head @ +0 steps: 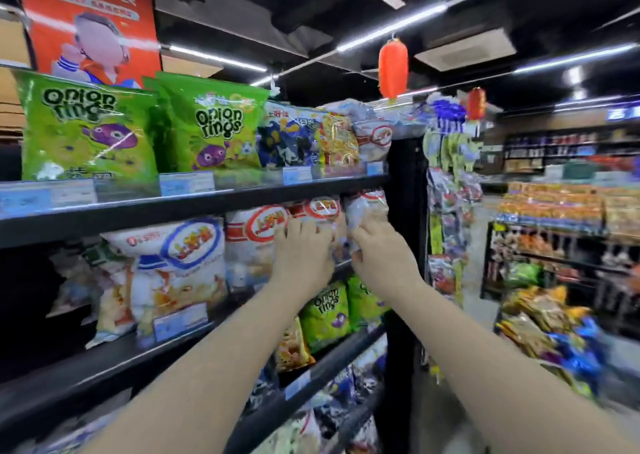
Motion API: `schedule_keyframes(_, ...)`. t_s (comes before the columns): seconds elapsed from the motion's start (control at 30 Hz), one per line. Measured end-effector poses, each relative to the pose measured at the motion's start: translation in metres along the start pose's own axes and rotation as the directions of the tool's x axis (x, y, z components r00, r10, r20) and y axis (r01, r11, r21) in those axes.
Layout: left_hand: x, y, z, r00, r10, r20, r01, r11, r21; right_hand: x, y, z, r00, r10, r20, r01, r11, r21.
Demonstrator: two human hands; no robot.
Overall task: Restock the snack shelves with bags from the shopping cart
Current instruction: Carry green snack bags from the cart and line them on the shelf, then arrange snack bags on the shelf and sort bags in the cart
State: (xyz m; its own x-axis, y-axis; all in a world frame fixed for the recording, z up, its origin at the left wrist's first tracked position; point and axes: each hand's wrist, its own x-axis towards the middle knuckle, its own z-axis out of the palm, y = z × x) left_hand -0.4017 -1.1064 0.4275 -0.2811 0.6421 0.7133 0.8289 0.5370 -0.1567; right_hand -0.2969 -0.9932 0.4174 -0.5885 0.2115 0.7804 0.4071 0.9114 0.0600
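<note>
Both my arms reach up to the second shelf (194,207) of the snack rack. My right hand (379,256) grips a white snack bag with a red oval logo (367,207) at the far right end of that shelf, next to the black upright post. My left hand (304,254) presses with spread fingers against the neighbouring white and red bag (322,209). More white bags of the same kind (252,235) stand to the left. The shopping cart's load of mixed snack bags (550,332) is at the lower right, blurred.
Large green onion rings bags (211,124) fill the top shelf, and smaller green ones (325,315) sit on the shelf below my hands. Hanging snack packs (446,183) cover the rack's end. An aisle and further shelving (554,218) lie to the right.
</note>
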Motion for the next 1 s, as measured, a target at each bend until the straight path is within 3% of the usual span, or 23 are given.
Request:
schedule_keyframes(0.33,0.036,0.254,0.102,0.977,0.207,0.042,-0.188,0.942,-0.277,-0.14,0.226,-0.01,0.927,0.325,0.187,-0.266,0.921,-0.283)
schedule_keyframes(0.53,0.05,0.428,0.165,0.948,0.299,0.111,-0.225,0.872,-0.435,-0.213,0.369,-0.028,0.87,0.431,0.241,-0.299,0.848,-0.438)
schedule_keyframes(0.7,0.058,0.544,0.205,0.914,0.364,0.182,-0.24,0.843,-0.481,-0.272,0.464,-0.022,0.817,0.506,0.275,-0.358,0.82,-0.446)
schedule_keyframes(0.87,0.051,0.617,0.269,0.894,0.383,0.231,-0.232,0.838,-0.493,-0.342,0.538,0.019,0.75,0.543,0.378,-0.386,0.823,-0.417)
schedule_keyframes(1.0,0.055,0.667,0.323,0.848,0.443,0.29,-0.258,0.824,-0.505,-0.371,0.591,0.054,0.646,0.627,0.436,-0.465,0.775,-0.428)
